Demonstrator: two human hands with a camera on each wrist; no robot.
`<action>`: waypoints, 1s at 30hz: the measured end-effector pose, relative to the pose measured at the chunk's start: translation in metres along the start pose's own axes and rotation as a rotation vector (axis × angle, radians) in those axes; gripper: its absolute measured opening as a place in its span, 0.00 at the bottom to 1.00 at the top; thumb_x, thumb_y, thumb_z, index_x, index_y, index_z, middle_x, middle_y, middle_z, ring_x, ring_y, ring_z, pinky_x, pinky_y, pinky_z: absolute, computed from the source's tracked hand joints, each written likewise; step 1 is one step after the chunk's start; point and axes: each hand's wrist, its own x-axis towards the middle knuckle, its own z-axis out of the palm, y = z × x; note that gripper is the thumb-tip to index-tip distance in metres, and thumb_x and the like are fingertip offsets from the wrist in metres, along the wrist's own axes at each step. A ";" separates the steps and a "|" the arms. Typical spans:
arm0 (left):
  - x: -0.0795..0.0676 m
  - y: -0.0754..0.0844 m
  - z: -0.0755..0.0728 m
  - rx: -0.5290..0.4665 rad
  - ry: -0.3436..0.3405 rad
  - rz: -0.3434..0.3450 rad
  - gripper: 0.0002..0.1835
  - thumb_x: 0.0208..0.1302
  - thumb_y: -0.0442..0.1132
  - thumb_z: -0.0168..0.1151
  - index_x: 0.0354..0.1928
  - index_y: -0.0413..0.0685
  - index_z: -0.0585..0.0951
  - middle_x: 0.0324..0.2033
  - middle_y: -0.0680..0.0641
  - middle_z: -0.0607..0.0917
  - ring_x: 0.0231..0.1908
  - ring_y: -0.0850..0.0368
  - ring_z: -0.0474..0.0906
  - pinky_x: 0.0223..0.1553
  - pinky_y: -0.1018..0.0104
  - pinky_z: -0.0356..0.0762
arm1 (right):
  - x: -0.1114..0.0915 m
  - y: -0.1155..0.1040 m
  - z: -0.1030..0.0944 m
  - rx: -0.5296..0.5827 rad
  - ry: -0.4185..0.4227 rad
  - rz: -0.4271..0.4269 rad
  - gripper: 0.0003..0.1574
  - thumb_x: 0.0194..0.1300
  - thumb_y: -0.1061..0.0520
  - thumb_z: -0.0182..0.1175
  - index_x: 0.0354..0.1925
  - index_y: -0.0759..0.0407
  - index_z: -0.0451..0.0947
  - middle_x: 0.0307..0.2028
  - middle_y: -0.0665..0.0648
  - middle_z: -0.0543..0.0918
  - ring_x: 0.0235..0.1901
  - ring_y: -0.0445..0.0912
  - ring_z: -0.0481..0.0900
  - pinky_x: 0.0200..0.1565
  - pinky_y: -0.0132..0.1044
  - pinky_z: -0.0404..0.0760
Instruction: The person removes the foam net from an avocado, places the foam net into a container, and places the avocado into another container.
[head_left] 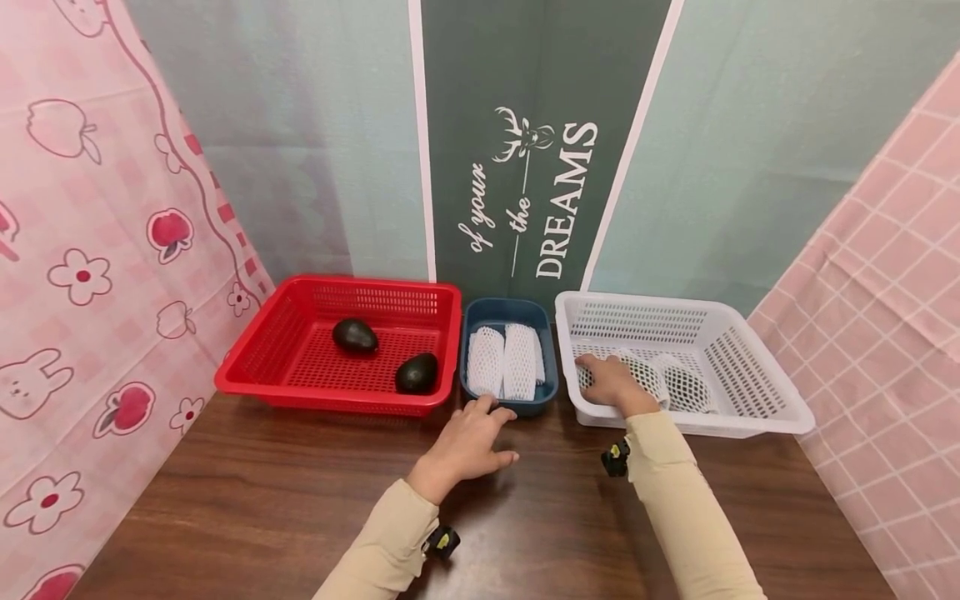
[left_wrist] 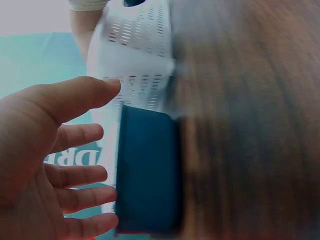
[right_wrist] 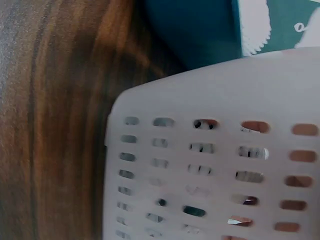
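My left hand (head_left: 467,442) hovers at the front rim of the small blue container (head_left: 551,385), its fingers relaxed and spread. The left wrist view shows this hand (left_wrist: 55,160) with nothing in it. White foam net sleeves (head_left: 520,360) lie inside the blue container. Over the left part of the white basket (head_left: 757,417) reaches my right hand (head_left: 613,385), close to avocados in white nets (head_left: 686,389). Some netting shows beneath its fingers, but their grip is hidden. In the right wrist view the basket wall (right_wrist: 210,95) covers most of that hand.
A red basket (head_left: 247,367) at the left holds two dark bare avocados, one farther back (head_left: 355,335) and one near the right side (head_left: 416,373). The three containers stand in a row on the brown wooden table (head_left: 300,483), with cloth hanging behind and at both sides.
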 end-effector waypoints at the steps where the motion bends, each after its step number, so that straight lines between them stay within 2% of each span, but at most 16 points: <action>1: 0.000 0.001 -0.003 0.000 0.001 0.003 0.26 0.50 0.53 0.69 0.51 0.50 0.79 0.44 0.45 0.74 0.44 0.50 0.71 0.38 0.56 0.71 | -0.001 0.000 -0.001 0.005 0.012 -0.004 0.37 0.54 0.59 0.61 0.62 0.63 0.66 0.52 0.74 0.70 0.52 0.67 0.64 0.50 0.60 0.64; 5: 0.000 0.003 -0.019 0.005 0.030 0.030 0.27 0.51 0.53 0.68 0.52 0.49 0.79 0.45 0.45 0.74 0.45 0.51 0.71 0.40 0.56 0.72 | -0.006 -0.001 -0.011 0.049 0.081 -0.009 0.37 0.53 0.56 0.63 0.62 0.62 0.66 0.49 0.73 0.71 0.47 0.65 0.66 0.47 0.59 0.66; 9: 0.001 0.002 -0.028 0.013 0.063 0.058 0.27 0.51 0.53 0.68 0.53 0.49 0.78 0.46 0.44 0.75 0.45 0.51 0.72 0.39 0.56 0.73 | -0.010 -0.004 -0.023 0.059 0.149 -0.033 0.38 0.52 0.55 0.64 0.61 0.63 0.66 0.47 0.73 0.72 0.46 0.65 0.66 0.45 0.60 0.66; 18: 0.002 -0.001 -0.028 0.008 0.054 0.054 0.27 0.52 0.53 0.68 0.53 0.48 0.78 0.45 0.44 0.75 0.45 0.51 0.72 0.39 0.56 0.73 | -0.013 -0.007 -0.030 0.069 0.137 -0.029 0.39 0.52 0.54 0.64 0.61 0.62 0.66 0.48 0.73 0.71 0.47 0.64 0.66 0.44 0.60 0.67; 26: -0.008 -0.004 -0.036 -0.013 0.066 0.085 0.27 0.52 0.52 0.68 0.52 0.48 0.78 0.45 0.44 0.75 0.43 0.50 0.72 0.40 0.55 0.73 | -0.022 -0.008 -0.032 0.070 0.225 -0.072 0.38 0.50 0.55 0.65 0.60 0.60 0.68 0.46 0.72 0.72 0.46 0.64 0.66 0.44 0.58 0.66; 30: -0.016 -0.006 -0.039 -0.006 0.088 0.090 0.27 0.51 0.51 0.69 0.52 0.48 0.78 0.44 0.45 0.75 0.42 0.50 0.73 0.40 0.55 0.73 | -0.028 -0.009 -0.035 0.070 0.241 -0.086 0.38 0.49 0.56 0.66 0.60 0.58 0.69 0.46 0.73 0.71 0.45 0.64 0.65 0.44 0.58 0.66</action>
